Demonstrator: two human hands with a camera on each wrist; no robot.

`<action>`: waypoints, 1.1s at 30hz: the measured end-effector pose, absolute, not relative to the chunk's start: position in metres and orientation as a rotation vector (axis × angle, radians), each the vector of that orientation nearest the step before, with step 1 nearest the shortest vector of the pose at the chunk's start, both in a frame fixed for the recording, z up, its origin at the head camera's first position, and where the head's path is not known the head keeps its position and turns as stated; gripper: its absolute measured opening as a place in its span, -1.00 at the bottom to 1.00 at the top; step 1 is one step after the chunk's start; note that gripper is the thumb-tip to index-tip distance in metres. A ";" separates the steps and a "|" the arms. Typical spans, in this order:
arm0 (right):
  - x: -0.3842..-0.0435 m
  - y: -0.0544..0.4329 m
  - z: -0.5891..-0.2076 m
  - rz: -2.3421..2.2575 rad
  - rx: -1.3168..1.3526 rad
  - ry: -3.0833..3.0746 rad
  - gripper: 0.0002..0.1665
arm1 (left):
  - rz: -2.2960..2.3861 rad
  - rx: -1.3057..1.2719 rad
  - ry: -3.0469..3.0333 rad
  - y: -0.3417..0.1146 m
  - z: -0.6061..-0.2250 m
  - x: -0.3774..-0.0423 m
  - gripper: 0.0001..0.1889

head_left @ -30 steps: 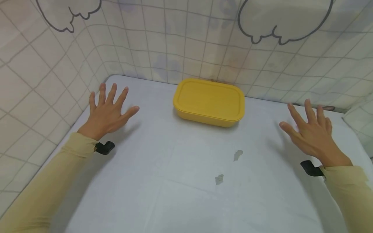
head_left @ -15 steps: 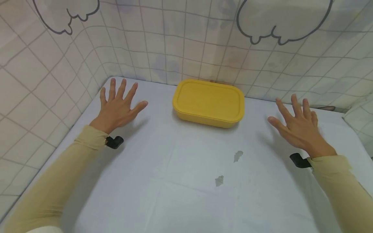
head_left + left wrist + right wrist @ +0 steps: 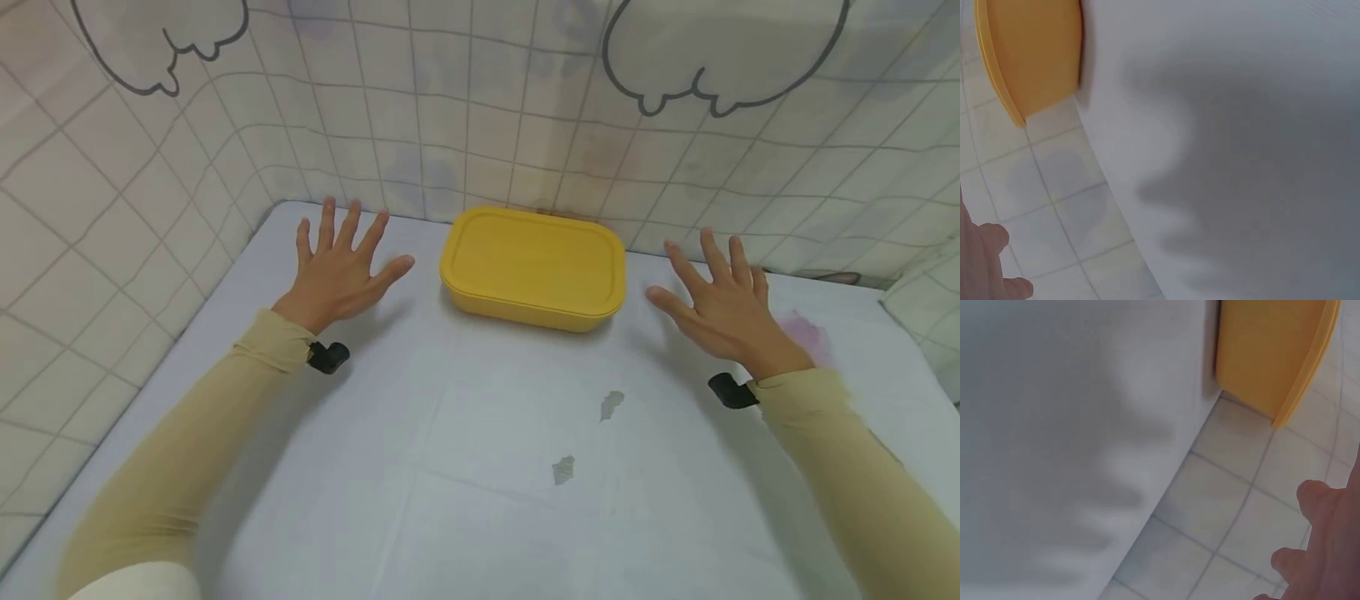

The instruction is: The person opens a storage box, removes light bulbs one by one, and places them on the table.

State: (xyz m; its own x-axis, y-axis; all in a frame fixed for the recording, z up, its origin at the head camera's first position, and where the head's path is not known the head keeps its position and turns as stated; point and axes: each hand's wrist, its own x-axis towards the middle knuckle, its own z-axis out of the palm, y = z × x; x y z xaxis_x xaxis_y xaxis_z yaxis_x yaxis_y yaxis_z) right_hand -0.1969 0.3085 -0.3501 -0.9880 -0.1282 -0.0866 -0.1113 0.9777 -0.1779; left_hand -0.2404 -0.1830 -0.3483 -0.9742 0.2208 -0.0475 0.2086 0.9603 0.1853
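A yellow lidded box [image 3: 534, 265] with rounded corners sits at the back of the white table [image 3: 480, 433], its lid in place. To its left, apart from it, my left hand [image 3: 337, 275] hovers over the table with fingers spread. My right hand [image 3: 723, 312] hovers on the other side, fingers also spread, likewise clear of the box. Neither hand holds anything. The left wrist view has the box's side [image 3: 1038, 56] at the top left and some fingertips [image 3: 994, 237] at the lower left. In the right wrist view, the box's side [image 3: 1266, 356] appears at the top right.
A grid-patterned curtain [image 3: 442, 108] with cloud outlines hangs behind the table and along the left. Two grey worn patches [image 3: 611, 405] mark the tabletop. A pink stain [image 3: 807, 337] shows beside my right wrist. A dark cord-like thing [image 3: 836, 277] lies at the back right edge.
Both hands have moved inward toward the box, the left one rightward and the right one leftward and slightly farther back. The box has stayed on its spot.
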 end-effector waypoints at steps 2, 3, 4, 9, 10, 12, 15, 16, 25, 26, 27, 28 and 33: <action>-0.200 0.302 -0.350 -0.271 -0.194 3.027 0.06 | 0.276 0.351 3.043 -0.175 -0.347 -0.243 -0.01; -0.201 0.300 -0.349 -0.278 -0.202 3.029 0.06 | 0.275 0.360 3.043 -0.172 -0.346 -0.244 -0.01; -0.203 0.296 -0.349 -0.282 -0.207 3.030 0.07 | 0.276 0.369 3.044 -0.168 -0.346 -0.245 -0.01; -0.210 0.285 -0.348 -0.305 -0.214 3.025 0.10 | 0.295 0.419 3.030 -0.150 -0.346 -0.253 -0.01; -0.211 0.283 -0.348 -0.308 -0.211 3.020 0.11 | 0.303 0.424 3.026 -0.147 -0.347 -0.254 -0.01; -0.215 0.280 -0.349 -0.330 -0.210 3.013 0.13 | 0.318 0.430 3.019 -0.142 -0.349 -0.258 -0.01; -0.220 0.275 -0.351 -0.370 -0.206 2.998 0.15 | 0.349 0.429 3.004 -0.136 -0.351 -0.263 0.00; -0.222 0.273 -0.351 -0.384 -0.204 2.993 0.16 | 0.356 0.425 2.996 -0.134 -0.352 -0.265 0.00; -0.235 0.254 -0.356 -0.455 -0.175 2.943 0.33 | 0.373 0.381 2.950 -0.119 -0.359 -0.282 0.05; -0.237 0.252 -0.356 -0.458 -0.172 2.939 0.35 | 0.380 0.377 2.943 -0.117 -0.359 -0.284 0.05; -0.238 0.251 -0.356 -0.460 -0.172 2.935 0.36 | 0.387 0.372 2.936 -0.114 -0.359 -0.285 0.06; -0.239 0.249 -0.356 -0.462 -0.169 2.931 0.37 | 0.396 0.368 2.929 -0.112 -0.360 -0.286 0.06; -0.245 0.243 -0.355 -0.475 -0.156 2.908 0.37 | 0.422 0.323 2.899 -0.100 -0.362 -0.293 0.10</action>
